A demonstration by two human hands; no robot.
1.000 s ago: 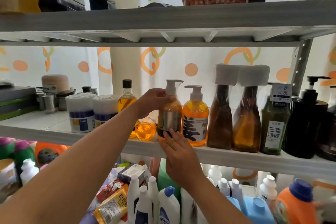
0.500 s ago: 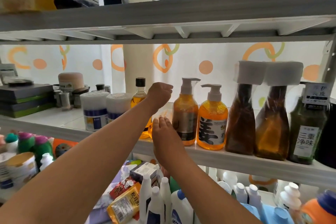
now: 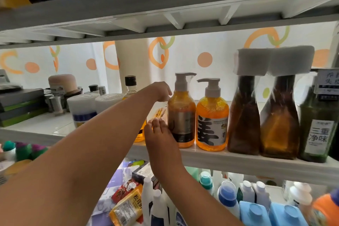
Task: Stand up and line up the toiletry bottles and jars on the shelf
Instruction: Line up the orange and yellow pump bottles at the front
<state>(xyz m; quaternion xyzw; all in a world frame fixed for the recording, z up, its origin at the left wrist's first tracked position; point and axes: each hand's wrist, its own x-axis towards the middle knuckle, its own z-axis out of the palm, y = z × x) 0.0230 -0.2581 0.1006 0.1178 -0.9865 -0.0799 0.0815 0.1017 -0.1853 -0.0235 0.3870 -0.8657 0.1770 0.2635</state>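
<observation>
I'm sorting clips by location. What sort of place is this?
Probably a home storeroom or utility corner: a grey metal shelf rack crowded with orange pump-top plastic bottles, white and blue cleaner bottles below, and a white curtain with orange rings behind.

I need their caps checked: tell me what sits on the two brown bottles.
One white block on the left bottle, another on the right bottle; caps underneath are hidden.

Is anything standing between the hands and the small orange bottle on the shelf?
Nothing visible. The left hand and right hand are at the small orange bottle; the amber pump bottle stands beside it.
</observation>
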